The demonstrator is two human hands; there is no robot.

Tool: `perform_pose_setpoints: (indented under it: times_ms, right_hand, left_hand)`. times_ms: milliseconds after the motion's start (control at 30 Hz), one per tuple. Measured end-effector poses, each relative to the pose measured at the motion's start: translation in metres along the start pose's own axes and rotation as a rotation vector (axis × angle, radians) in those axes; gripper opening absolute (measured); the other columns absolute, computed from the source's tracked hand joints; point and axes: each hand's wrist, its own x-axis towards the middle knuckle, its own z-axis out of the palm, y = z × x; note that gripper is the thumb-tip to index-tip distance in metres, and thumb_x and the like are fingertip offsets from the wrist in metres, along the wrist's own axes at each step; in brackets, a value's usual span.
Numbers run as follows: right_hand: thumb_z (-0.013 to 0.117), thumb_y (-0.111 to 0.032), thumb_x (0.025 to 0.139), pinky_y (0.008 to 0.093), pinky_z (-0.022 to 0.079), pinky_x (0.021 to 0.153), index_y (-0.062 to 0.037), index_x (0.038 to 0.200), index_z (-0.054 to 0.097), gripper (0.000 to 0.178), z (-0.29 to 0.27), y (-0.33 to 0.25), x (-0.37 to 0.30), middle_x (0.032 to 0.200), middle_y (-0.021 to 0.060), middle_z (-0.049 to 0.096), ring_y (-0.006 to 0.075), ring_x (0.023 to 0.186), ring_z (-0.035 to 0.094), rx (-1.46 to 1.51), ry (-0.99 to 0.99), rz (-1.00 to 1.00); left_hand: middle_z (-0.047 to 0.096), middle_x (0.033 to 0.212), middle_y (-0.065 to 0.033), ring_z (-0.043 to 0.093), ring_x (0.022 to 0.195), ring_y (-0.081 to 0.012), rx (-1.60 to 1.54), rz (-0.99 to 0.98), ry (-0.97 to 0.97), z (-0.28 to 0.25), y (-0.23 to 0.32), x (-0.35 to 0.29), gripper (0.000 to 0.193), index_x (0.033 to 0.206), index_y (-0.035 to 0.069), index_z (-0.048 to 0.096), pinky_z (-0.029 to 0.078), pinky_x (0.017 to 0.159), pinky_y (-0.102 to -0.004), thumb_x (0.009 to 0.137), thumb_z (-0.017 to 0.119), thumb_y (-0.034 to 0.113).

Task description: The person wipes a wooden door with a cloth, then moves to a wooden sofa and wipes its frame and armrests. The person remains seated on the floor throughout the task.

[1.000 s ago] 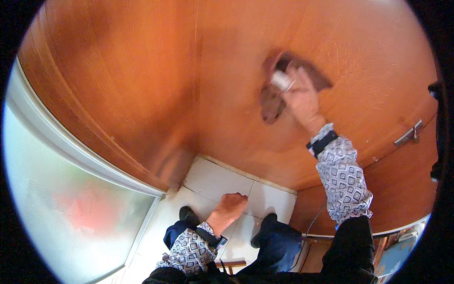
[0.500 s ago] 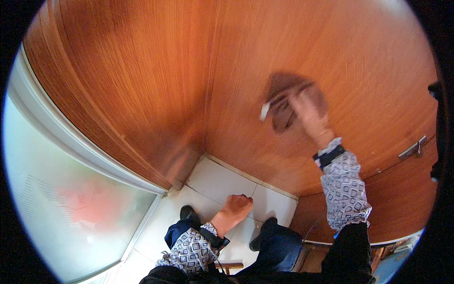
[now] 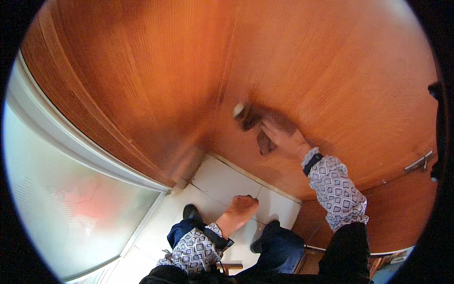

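Against the brown wood-grain panel point(image 3: 340, 85) on the right, my right hand point(image 3: 283, 138) presses a dark cloth point(image 3: 266, 143). The cloth is bunched under the fingers, with a small pale patch at its left end; motion blurs both the cloth and the fingertips. Lower down, my left hand point(image 3: 241, 211) is curled into a fist over the white floor tiles, apart from the panels. Nothing shows sticking out of that fist.
Another wood panel point(image 3: 142, 71) meets the right one in a corner. A frosted glass pane point(image 3: 61, 189) with a white frame stands at the left. A metal latch point(image 3: 418, 162) sits at the far right. My shoes rest on the tiled floor point(image 3: 220, 177).
My right hand has slid the cloth down and to the left across the panel, toward the corner. My left hand stays in a fist in nearly the same place.
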Motion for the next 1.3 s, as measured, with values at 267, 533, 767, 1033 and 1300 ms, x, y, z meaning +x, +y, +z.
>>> perform_pose_setpoints:
  times_ms: [267,533,767,1033,1300]
  right_hand:
    - [0.059,-0.014,0.094,0.0502,0.046,0.113,-0.0129,0.134,0.066,0.040,-0.023,0.024,0.004,0.142,0.0126,0.058,0.0363,0.134,0.054,0.132,0.097,0.083]
    - [0.064,0.007,0.074,0.0469,0.040,0.118,-0.0136,0.140,0.062,0.070,-0.169,0.111,0.106,0.151,0.0139,0.053,0.0373,0.142,0.047,-0.121,0.611,0.381]
    - [0.048,-0.025,0.098,0.0500,0.033,0.122,-0.0097,0.146,0.055,0.051,-0.041,0.011,0.061,0.161,0.0088,0.044,0.0307,0.145,0.044,-0.334,0.068,-0.075]
    - [0.058,-0.030,0.102,0.0478,0.042,0.114,-0.0125,0.139,0.061,0.040,-0.038,0.016,0.061,0.136,0.0146,0.063,0.0387,0.131,0.055,-0.088,0.031,0.071]
    - [0.048,-0.014,0.099,0.0462,0.041,0.116,-0.0043,0.136,0.063,0.040,-0.162,0.103,0.144,0.149,0.0178,0.052,0.0387,0.138,0.049,-0.237,0.656,0.381]
  left_hand:
    - [0.073,0.086,-0.0193,0.075,0.083,-0.0361,0.021,-0.019,-0.021,0.010,0.005,0.009,0.015,0.092,0.002,0.070,0.061,0.064,-0.0478,0.088,0.059,0.013]
    - [0.074,0.088,-0.0188,0.075,0.084,-0.0359,0.000,-0.074,-0.050,0.012,0.007,0.012,0.015,0.093,0.004,0.070,0.061,0.067,-0.0481,0.089,0.059,0.013]
    - [0.073,0.087,-0.0181,0.074,0.085,-0.0353,-0.008,0.021,0.097,0.015,0.008,0.005,0.014,0.093,0.003,0.069,0.061,0.067,-0.0458,0.087,0.060,0.011]
    - [0.074,0.087,-0.0184,0.075,0.084,-0.0349,0.005,-0.023,-0.009,0.017,0.014,0.014,0.014,0.093,0.004,0.070,0.061,0.067,-0.0468,0.086,0.061,0.011]
    - [0.073,0.086,-0.0175,0.075,0.079,-0.0330,0.028,-0.061,0.046,0.020,0.017,0.014,0.013,0.091,0.005,0.071,0.060,0.064,-0.0444,0.083,0.063,0.012]
